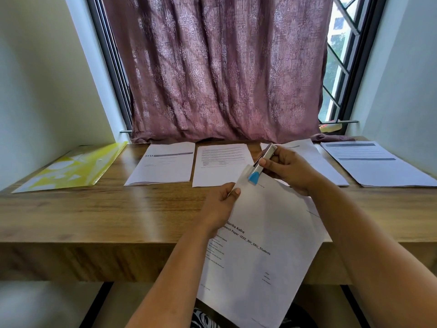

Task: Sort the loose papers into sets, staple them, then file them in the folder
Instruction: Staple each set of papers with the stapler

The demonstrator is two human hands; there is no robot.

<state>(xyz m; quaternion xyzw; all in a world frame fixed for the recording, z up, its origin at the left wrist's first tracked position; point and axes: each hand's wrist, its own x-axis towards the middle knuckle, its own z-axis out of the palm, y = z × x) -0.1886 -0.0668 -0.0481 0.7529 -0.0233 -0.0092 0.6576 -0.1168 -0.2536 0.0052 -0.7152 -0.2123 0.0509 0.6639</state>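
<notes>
Left hand [218, 207] pinching left edge of white printed paper set [260, 237], held tilted above near edge of brown wooden surface [94, 209]. Right hand [288, 169] gripping silver stapler with blue tip [261, 165], clamped over set's top corner. Yellow translucent plastic folder [71, 171] flat at far left corner. Four more white paper stacks in row along far edge: [163, 164], [220, 164], [316, 159], [376, 162].
</notes>
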